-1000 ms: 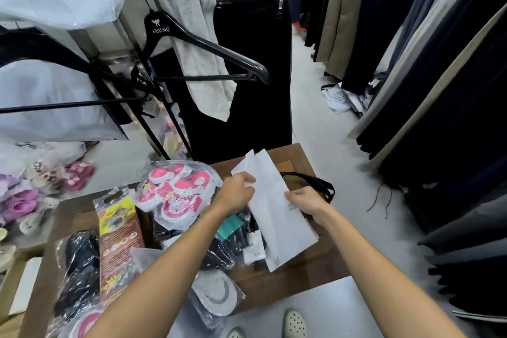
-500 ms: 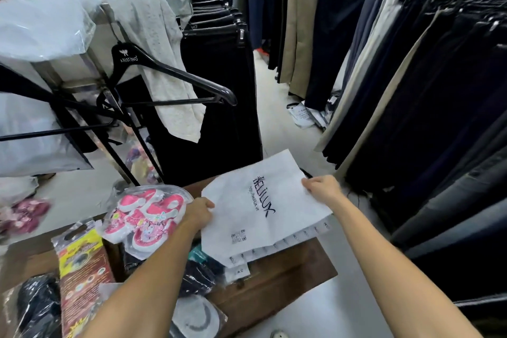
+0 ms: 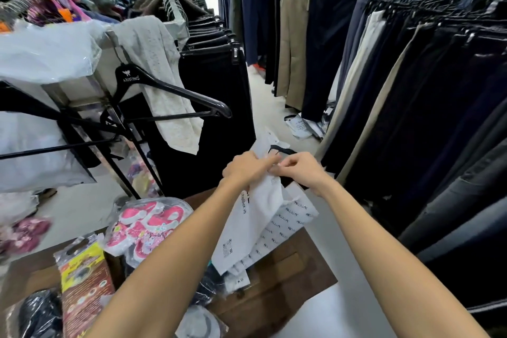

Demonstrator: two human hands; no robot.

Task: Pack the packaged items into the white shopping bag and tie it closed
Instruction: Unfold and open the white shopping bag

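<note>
The white shopping bag (image 3: pixel 260 217) with black lettering hangs crumpled above the wooden table (image 3: pixel 288 277). My left hand (image 3: pixel 244 166) and my right hand (image 3: pixel 301 170) meet at its top edge and both pinch the fabric near the black handles. Below and to the left lie packaged items: pink slippers in clear plastic (image 3: pixel 148 225), a yellow and brown packet (image 3: pixel 85 285), a dark bagged item (image 3: pixel 41 315) and dark packets partly hidden under my left arm.
A black hanger (image 3: pixel 175 90) juts out from the rack at left, beside a pale cloth (image 3: pixel 164 82). Racks of dark trousers (image 3: pixel 411 107) line the right side. White bags (image 3: pixel 301 126) lie on the aisle floor behind.
My hands have come together at the bag's top and lifted it, so it now hangs crumpled instead of spread flat. The view has tilted upward.
</note>
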